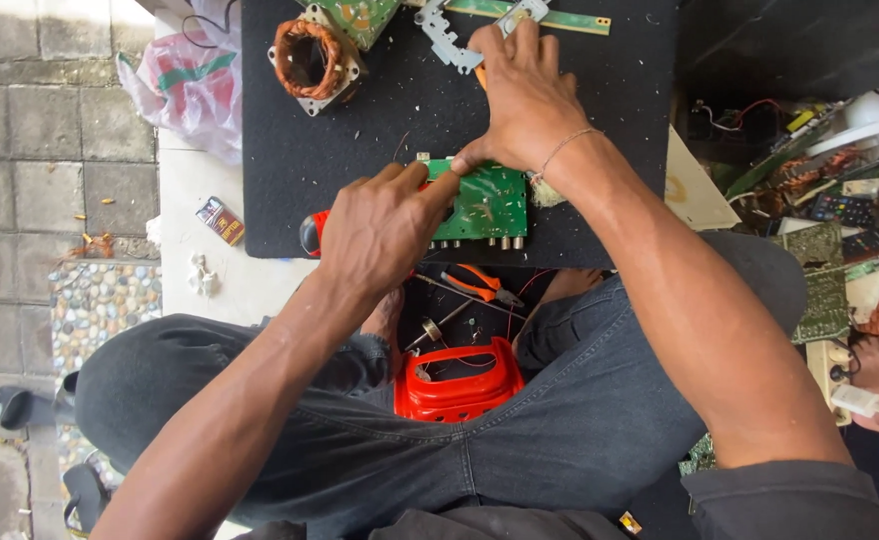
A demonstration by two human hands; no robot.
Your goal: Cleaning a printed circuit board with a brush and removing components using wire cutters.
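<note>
Both hands bear on a green circuit board (485, 203) that lies on a black mat (360, 130) spread over the counter. Left hand (380, 228): its grip is curled down over the board's left end, fingertips pressing at the edge, with a red-handled tool (312, 232) partly hidden beneath the palm. Right hand (525, 100): its grip is pressed together around an orange tool handle (481, 75), of which only a sliver shows, while the thumb reaches down to the board's top edge.

The mat is strewn with small chips, so the board could skate sideways under pressure. A slip of either tool might gouge the board or nick the left fingers, which sit close by. A copper coil (310, 57) and a metal bracket (447, 42) crowd the far side.
</note>
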